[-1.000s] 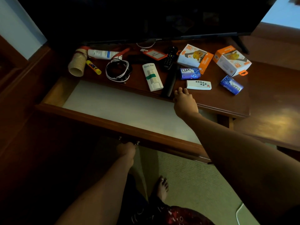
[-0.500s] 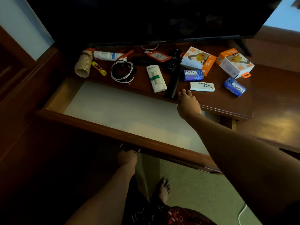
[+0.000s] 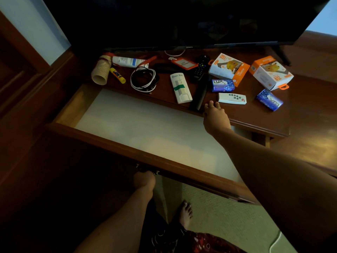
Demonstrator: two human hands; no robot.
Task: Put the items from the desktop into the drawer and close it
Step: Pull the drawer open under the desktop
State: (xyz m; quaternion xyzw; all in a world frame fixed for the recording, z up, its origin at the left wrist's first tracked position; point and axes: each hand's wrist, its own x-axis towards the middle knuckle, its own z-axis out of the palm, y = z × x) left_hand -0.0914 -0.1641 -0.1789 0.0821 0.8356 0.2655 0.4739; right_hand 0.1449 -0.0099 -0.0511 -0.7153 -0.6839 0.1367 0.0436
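Observation:
The wooden drawer point(image 3: 127, 148) is pulled out, its pale lining bare. My left hand point(image 3: 144, 180) is closed on the drawer handle point(image 3: 156, 172) under the front panel. My right hand point(image 3: 215, 117) rests on the desktop's front edge, fingers spread, holding nothing, next to a long black remote point(image 3: 200, 92). On the desktop lie a white remote point(image 3: 181, 88) with green tape, a small white remote point(image 3: 232, 98), two blue soap packs point(image 3: 222, 85) point(image 3: 269, 99), two orange-white boxes point(image 3: 228, 68) point(image 3: 271, 73), a coiled cable point(image 3: 144, 79), a glue stick point(image 3: 117, 75), a tube point(image 3: 127, 61) and stacked paper cups point(image 3: 101, 73).
A dark TV screen point(image 3: 182, 22) stands over the back of the desktop point(image 3: 255, 117), with a black keypad remote point(image 3: 200, 67) and an orange card holder point(image 3: 184, 63) below it. A lower wooden surface point(image 3: 313, 125) lies to the right. My bare foot point(image 3: 185, 212) stands on green carpet under the drawer.
My hands have kept their places; the view has shifted slightly as my head moved. The drawer appears a little further out.

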